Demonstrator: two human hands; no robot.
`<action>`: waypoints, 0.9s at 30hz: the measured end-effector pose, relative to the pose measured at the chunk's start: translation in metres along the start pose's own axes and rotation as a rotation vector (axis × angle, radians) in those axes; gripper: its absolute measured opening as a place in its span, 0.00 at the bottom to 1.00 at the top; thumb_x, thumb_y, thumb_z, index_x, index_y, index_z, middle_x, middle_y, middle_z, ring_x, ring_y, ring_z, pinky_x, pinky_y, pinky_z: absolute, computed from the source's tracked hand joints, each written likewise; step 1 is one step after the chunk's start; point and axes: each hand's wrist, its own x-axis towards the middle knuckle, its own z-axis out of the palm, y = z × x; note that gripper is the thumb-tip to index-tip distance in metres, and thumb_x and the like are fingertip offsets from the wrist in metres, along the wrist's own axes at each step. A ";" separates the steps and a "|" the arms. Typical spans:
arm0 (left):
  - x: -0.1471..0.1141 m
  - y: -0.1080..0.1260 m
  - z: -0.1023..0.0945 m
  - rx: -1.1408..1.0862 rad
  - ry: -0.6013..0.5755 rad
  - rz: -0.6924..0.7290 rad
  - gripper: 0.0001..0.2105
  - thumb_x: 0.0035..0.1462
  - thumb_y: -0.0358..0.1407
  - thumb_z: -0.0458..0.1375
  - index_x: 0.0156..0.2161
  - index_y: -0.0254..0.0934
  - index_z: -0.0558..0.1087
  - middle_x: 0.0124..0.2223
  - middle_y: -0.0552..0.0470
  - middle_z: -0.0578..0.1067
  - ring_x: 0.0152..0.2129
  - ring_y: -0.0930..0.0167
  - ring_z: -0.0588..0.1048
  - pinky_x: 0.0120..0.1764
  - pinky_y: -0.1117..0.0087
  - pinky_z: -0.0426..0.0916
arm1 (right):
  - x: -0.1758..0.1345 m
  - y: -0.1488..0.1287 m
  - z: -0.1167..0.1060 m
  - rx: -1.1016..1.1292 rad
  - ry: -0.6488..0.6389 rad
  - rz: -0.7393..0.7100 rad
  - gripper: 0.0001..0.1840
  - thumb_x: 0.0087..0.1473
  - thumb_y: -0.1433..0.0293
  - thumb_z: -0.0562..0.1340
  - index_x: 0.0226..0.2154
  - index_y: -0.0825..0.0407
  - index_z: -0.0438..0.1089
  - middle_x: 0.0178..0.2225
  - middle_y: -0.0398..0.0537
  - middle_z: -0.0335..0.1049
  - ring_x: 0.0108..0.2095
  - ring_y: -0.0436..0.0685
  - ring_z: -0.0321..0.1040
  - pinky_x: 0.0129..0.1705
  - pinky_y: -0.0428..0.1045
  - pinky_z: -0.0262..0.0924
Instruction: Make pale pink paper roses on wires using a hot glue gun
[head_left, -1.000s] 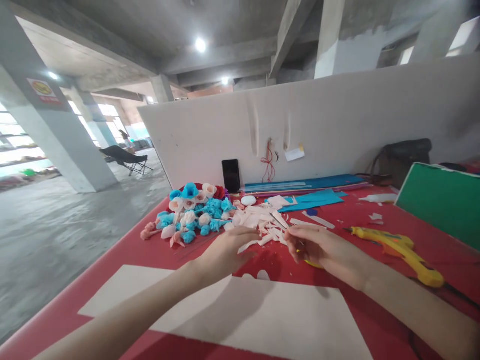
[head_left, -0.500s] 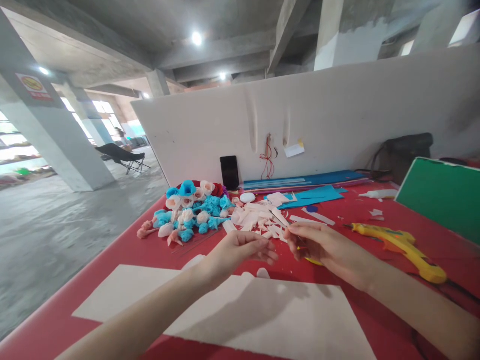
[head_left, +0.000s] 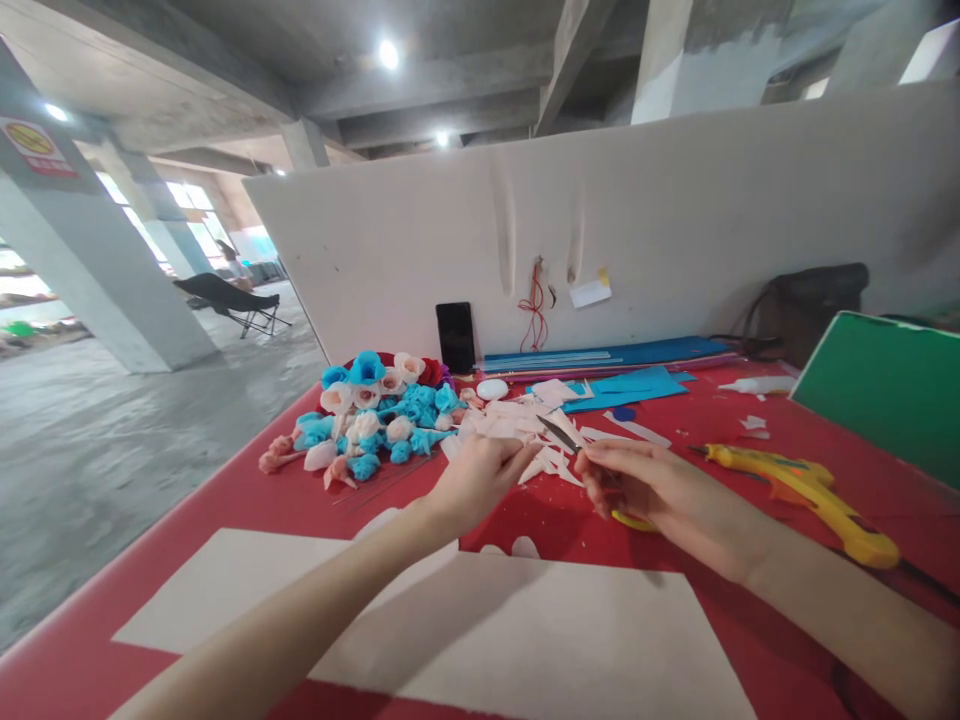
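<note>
My left hand (head_left: 480, 478) reaches forward over the red table (head_left: 247, 500), and its fingertips close on a white scrap (head_left: 537, 463) at the near edge of a pile of white cut-offs (head_left: 517, 420). My right hand (head_left: 660, 492) is just to the right, gripping scissors (head_left: 559, 432). The dark blades point left toward the pile, and the yellow handle shows under the palm. A heap of blue, white and pink foam flowers (head_left: 375, 415) lies to the left of the cut-offs.
A large white sheet (head_left: 510, 630) lies on the table's near part. To the right are a yellow glue gun (head_left: 810, 492), a green board (head_left: 885, 400) and a white glue bottle (head_left: 757, 385). Blue sheets (head_left: 622, 372), a black phone (head_left: 456, 338) and a dark bag (head_left: 814, 310) stand along the white partition.
My left hand has moved forward and right from the table into the cut-off pile, and its fingers have closed. My right hand has held its place with the scissors. The view has shifted slightly.
</note>
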 end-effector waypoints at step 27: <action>0.008 0.002 -0.018 -0.902 -0.216 -0.235 0.23 0.60 0.42 0.37 0.47 0.28 0.67 0.53 0.37 0.68 0.50 0.64 0.68 0.50 0.64 0.64 | 0.005 0.003 -0.007 0.000 0.061 -0.056 0.13 0.51 0.62 0.62 0.27 0.56 0.70 0.22 0.45 0.62 0.24 0.48 0.59 0.26 0.43 0.54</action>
